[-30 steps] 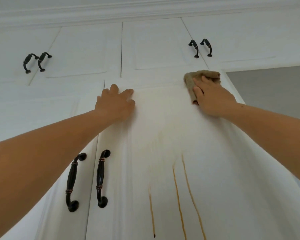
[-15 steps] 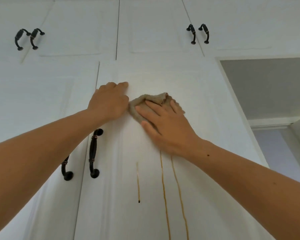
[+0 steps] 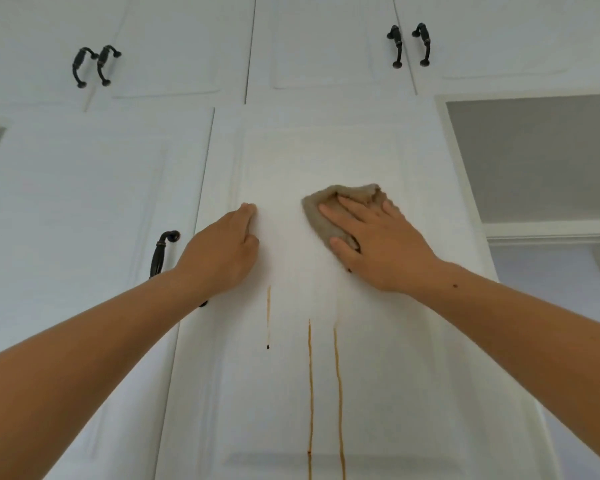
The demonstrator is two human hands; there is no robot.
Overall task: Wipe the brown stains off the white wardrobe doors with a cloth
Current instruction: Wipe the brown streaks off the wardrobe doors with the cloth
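Note:
A tall white wardrobe door (image 3: 413,358) fills the middle of the head view. Three thin brown drip stains run down it: a short one (image 3: 268,315) under my left hand and two long ones (image 3: 310,393) (image 3: 339,393) reaching the bottom edge. A faint brown line (image 3: 235,181) follows the panel's left groove. My right hand (image 3: 378,244) presses a crumpled tan cloth (image 3: 321,216) flat against the door above the long stains. My left hand (image 3: 224,254) rests flat on the door beside it, holding nothing.
A dark door handle (image 3: 161,252) sits left of my left wrist; a second one is hidden behind that wrist. Two pairs of dark handles (image 3: 96,65) (image 3: 409,45) are on the small upper doors. An open gap (image 3: 534,157) lies right of the door.
My right hand slid the cloth from the door's top right corner to beside my left hand, then right again. The view tilted down, and the stains' upper parts are gone.

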